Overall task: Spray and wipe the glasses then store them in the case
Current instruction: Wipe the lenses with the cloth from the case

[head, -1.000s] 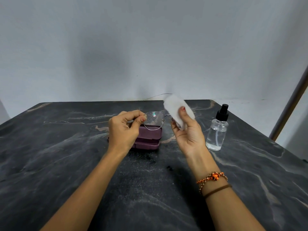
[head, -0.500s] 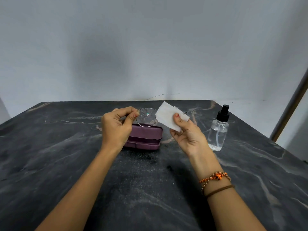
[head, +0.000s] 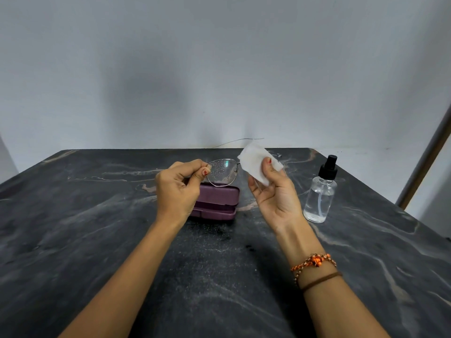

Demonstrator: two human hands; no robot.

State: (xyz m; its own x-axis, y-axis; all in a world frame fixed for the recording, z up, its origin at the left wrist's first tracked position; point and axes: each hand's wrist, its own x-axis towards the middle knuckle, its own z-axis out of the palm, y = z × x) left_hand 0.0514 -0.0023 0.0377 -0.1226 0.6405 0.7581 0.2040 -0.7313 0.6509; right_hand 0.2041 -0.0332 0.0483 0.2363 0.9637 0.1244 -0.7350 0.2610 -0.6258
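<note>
A dark marbled table (head: 97, 240) fills the lower half of the view, backed by a plain grey wall (head: 219, 69). Taking the table centre as the dial centre, both hands work toward 12 o'clock.

The left hand (head: 177, 189) is raised above the table with fingers curled; its thumb and forefinger pinch the left edge of the glasses (head: 222, 172). The visible lens is held upright and is covered with droplets. The right hand (head: 274, 191), at 3 o'clock from the left hand, is turned palm toward the camera; its thumb presses a white wipe (head: 256, 163) against the fingers behind it. The wipe covers the right side of the glasses, so that lens cannot be seen.

A purple case (head: 217, 202) rests on the table directly below the glasses, partly behind the left hand, its lid closed.

A clear spray bottle (head: 319, 196) with a black nozzle stands upright at 2 o'clock, just beside the right hand.

Orange and brown bracelets (head: 314, 267) circle the right wrist.
</note>
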